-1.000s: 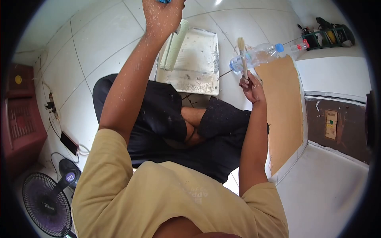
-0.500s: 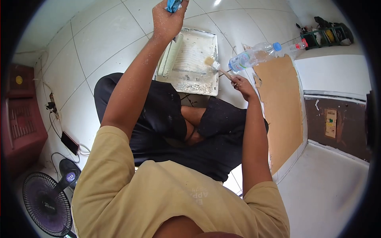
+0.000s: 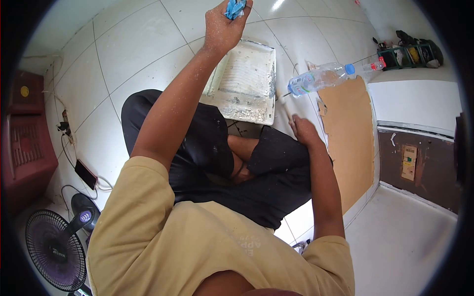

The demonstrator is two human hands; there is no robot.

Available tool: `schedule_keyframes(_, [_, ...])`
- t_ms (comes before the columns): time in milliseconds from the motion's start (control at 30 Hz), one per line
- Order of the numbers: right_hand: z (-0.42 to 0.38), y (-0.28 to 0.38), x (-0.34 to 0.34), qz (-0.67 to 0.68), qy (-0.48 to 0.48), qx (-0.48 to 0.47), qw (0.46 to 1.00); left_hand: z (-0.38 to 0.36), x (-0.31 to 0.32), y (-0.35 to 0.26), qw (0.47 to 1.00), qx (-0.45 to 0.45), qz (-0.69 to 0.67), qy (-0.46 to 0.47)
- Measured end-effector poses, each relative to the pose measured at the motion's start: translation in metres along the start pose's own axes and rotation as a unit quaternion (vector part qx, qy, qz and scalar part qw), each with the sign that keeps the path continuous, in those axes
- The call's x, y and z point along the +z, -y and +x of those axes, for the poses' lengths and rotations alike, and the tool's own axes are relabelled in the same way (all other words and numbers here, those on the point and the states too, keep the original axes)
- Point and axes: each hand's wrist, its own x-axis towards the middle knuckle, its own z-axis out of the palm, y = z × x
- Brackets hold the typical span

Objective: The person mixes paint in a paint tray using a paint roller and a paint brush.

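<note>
At the top of the view, my left hand is closed round a crumpled blue thing, past the upper left corner of the paint tray. The tray is smeared with whitish paint and has dried flakes near its lower edge. A pale roller lies along its left side, partly behind my left forearm. My right hand is closed on the handle of a brush, right of the tray's lower right corner. Motion blurs the brush, and its bristles cannot be made out.
A clear plastic bottle with a blue cap lies beside a brown board. A green rack with assorted items stands at upper right. At left are a fan, a phone with a cable, and a reddish-brown cabinet.
My right hand and the brush have moved down, away from the tray, whose inside the bristles were over before. My left hand appears slightly further right and lower, still holding the blue thing.
</note>
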Motion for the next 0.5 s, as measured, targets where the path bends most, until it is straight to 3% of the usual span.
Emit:
schedule_keyframes(33, [0.004, -0.013, 0.008, -0.070, 0.078, -0.018, 0.994, 0.003, 0.001, 0.000, 1.000, 0.004, 0.014, 0.001])
schedule_keyframes(100, [0.005, -0.005, 0.006, -0.045, 0.072, -0.024, 0.996, 0.003, 0.001, -0.004, 1.000, 0.004, 0.008, 0.001])
schedule_keyframes(167, [0.013, 0.004, 0.005, -0.025, -0.008, 0.067, 0.997, 0.001, -0.002, -0.006, 1.000, 0.001, 0.007, -0.003])
schedule_keyframes(200, [0.012, 0.016, -0.002, -0.032, -0.002, 0.063, 0.997, 0.000, -0.004, -0.006, 1.000, 0.005, -0.010, 0.008])
schedule_keyframes(267, [0.004, 0.045, -0.022, 0.150, -0.108, 0.076, 0.980, -0.001, -0.010, -0.008, 0.999, -0.001, -0.024, 0.025])
schedule_keyframes(367, [0.005, 0.046, -0.013, 0.148, -0.154, 0.020, 0.977, 0.003, -0.008, -0.001, 0.997, 0.029, -0.065, 0.009])
schedule_keyframes(433, [0.004, 0.044, -0.005, 0.073, -0.050, -0.016, 0.996, 0.002, -0.008, -0.007, 0.996, 0.020, -0.086, 0.011])
schedule_keyframes(500, [0.000, 0.055, -0.009, 0.071, -0.035, 0.001, 0.997, 0.002, -0.010, -0.010, 0.997, 0.016, -0.062, 0.042])
